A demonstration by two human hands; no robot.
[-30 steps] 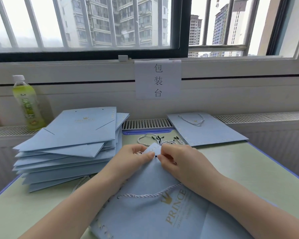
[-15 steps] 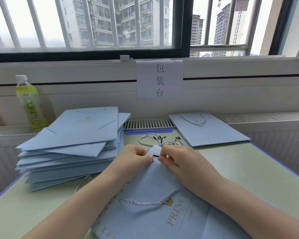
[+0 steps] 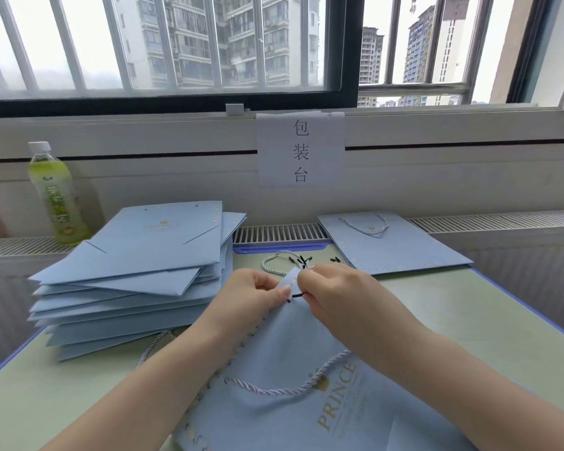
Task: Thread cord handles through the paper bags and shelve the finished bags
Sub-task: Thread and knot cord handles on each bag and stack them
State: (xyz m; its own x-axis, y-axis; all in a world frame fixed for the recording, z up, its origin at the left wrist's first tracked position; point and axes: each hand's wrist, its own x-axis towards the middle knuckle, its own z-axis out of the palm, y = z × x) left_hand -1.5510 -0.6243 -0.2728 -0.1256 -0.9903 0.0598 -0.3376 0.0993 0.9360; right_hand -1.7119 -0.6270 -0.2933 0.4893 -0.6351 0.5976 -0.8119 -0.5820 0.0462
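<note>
Room: big barred window (image 3: 163, 43) with tall buildings outside, and a white paper sign (image 3: 300, 149) taped under it.
Counter: pale green counter (image 3: 469, 320) with a blue edge, pushed up to the wall.
Bag being worked on: light blue paper bag (image 3: 290, 411) lying flat near the person, gold word "PRINCE" on it, its top corner lifted between both hands.
Cord on that bag: twisted white cord handle (image 3: 274, 390) already loops across the front.
Left hand (image 3: 251, 296): the grip is pinching the bag's top corner, thumb on the paper.
Right hand (image 3: 336, 294): the grip is pinching a cord by its black tip (image 3: 296, 295), right at a hole in the bag's corner.
Spare cords: a small heap of loose cords (image 3: 284, 263) with black tips lies just behind the hands.
Stack: pile of flat blue bags (image 3: 137, 271) on the left side of the counter.
Done bag: one bag with a cord handle (image 3: 394, 244) lies far right, by the heater grille.
Drink: green tea bottle (image 3: 57, 193) stands on the ledge behind the stack.
</note>
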